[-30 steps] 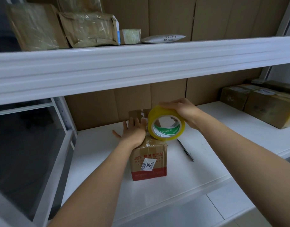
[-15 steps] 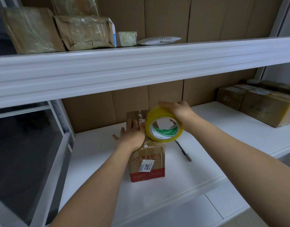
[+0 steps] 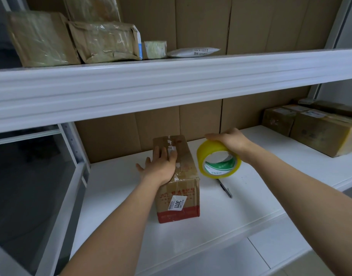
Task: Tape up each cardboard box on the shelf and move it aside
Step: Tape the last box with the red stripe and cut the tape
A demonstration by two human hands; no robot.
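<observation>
White painted metal shelving (image 3: 191, 242) fills the view, with a smooth, slightly glossy board nearest to the person and brown cardboard sheets as the back wall. On this board stands the cardboard box (image 3: 178, 196), a long rectangular carton with a red band at the bottom, a white label and torn remains of old tape on its top seam. The left hand (image 3: 160, 168) lies flat on the top, fingers straight, pressing it down. Just beside the box on the right, the right hand (image 3: 229, 141) grips the tape roll (image 3: 219, 159) from above, its fingers curled over the rim; the roll is yellowish, translucent, with a green and white core. A dark pen (image 3: 226, 189) lies under it on the board. I judge the taping of this box is not finished, since no fresh strip is clearly visible. Farther right, several boxes (image 3: 314, 128) wrapped in shiny tape stand together, probably already done. Above, the upper shelf carries wrinkled taped parcels (image 3: 71, 38).
</observation>
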